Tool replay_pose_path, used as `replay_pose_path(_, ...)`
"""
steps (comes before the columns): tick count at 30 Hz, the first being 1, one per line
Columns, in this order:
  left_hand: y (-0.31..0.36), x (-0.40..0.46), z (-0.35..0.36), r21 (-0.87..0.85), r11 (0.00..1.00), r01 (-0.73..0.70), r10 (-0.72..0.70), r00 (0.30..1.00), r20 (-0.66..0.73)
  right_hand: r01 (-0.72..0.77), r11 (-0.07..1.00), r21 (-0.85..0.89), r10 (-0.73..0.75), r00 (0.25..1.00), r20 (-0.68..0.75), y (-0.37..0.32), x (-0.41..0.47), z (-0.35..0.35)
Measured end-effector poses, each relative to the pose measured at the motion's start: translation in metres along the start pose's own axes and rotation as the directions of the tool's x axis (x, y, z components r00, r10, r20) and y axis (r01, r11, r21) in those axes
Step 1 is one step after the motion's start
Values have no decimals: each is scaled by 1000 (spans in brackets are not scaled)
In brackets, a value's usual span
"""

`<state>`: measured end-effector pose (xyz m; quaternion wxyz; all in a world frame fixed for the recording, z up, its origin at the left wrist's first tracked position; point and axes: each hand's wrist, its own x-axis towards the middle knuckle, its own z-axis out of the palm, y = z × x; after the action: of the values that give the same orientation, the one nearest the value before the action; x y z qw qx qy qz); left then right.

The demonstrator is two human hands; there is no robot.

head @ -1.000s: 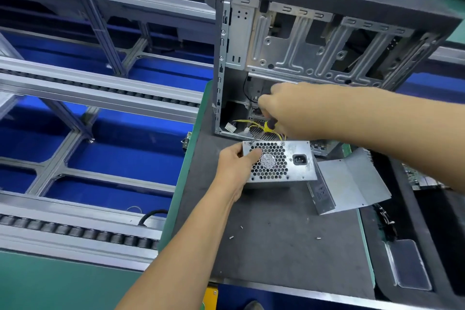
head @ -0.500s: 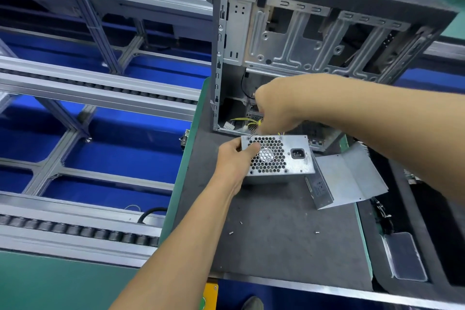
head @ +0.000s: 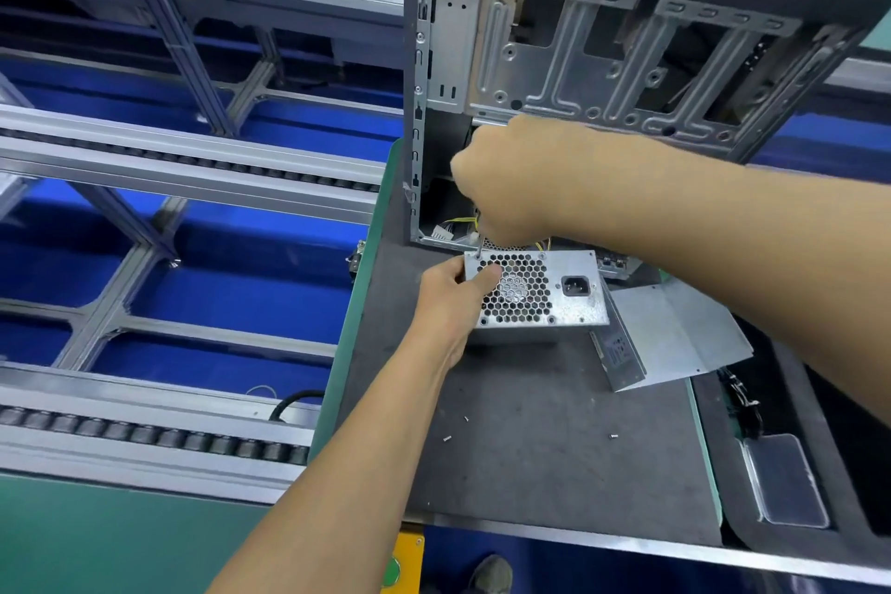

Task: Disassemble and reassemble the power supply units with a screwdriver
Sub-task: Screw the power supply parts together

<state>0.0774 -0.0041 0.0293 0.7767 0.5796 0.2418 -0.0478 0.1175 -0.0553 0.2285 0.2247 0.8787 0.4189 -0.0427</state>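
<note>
I see the power supply unit (head: 535, 289) standing near the surface's (head: 554, 449) far edge, right in front of the open computer case (head: 602, 58). My left hand (head: 451, 299) grips its left end, thumb on the fan grille. My right hand (head: 511, 188) is closed around a screwdriver (head: 479, 250), tip at the unit's top-left corner. A bent metal cover (head: 675, 342) lies just right, loose screws (head: 447, 438) nearer me.

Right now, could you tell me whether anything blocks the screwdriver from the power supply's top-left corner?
Nothing visible does. The screwdriver tip already sits at that corner of the power supply, held by the right hand; the left hand grips the unit just below.
</note>
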Motion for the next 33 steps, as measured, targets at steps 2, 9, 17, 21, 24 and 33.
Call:
replay_pose_path(2, 1, 2, -1, -10, 1000, 3, -3, 1000, -3, -56, 998, 25, 57, 998, -22, 0, 0, 3)
replay_pose_path(9, 11, 18, -17, 49, 998, -46, 44, 998, 37, -416, 762, 496, 511, 857, -67, 59, -36, 78)
replay_pose_path(17, -14, -9, -47, 198, 938, -285, 328, 915, -234, -160, 83, 984, 763, 645, 40, -3, -53, 183)
replay_pose_path(21, -66, -46, -80, 706, 583, -403, 438, 887, 145, -123, 62, 990, 770, 637, 31, -1, -47, 190)
replay_pose_path(24, -88, -61, -87, 756, 326, -567, 216, 823, 525, -104, 50, 993, 773, 634, 28, -1, -46, 191)
replay_pose_path(33, -106, -72, -87, 711, 66, -700, 254, 701, 667, -99, 51, 994, 777, 629, 23, -4, -50, 191)
